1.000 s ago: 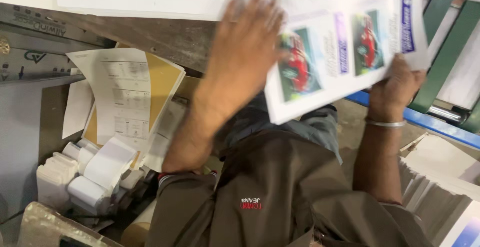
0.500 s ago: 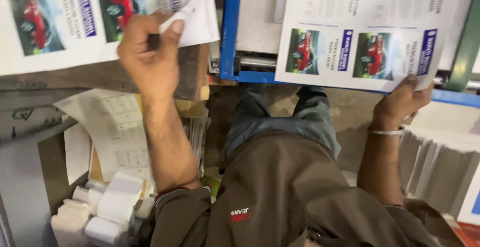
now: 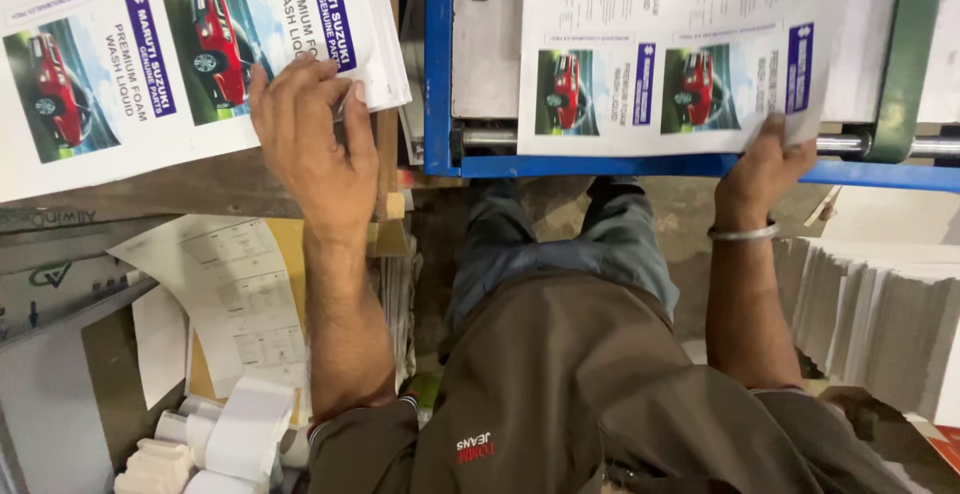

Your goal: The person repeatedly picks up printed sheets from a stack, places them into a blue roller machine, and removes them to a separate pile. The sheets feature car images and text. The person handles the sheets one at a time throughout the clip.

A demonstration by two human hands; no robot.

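Both hands on printed label sheets, one sheet per hand, at a blue-framed machine.

Left hand: fingers spread, lying flat on the lower edge of the glossy left sheet, which shows red-car pictures and rests on a worn wooden surface. Right hand: fingers closed, pinching the bottom corner of the right sheet over the blue metal frame; a thin metal bangle circles the wrist. White paper rolls stand lower left; a cut paper stack sits right.
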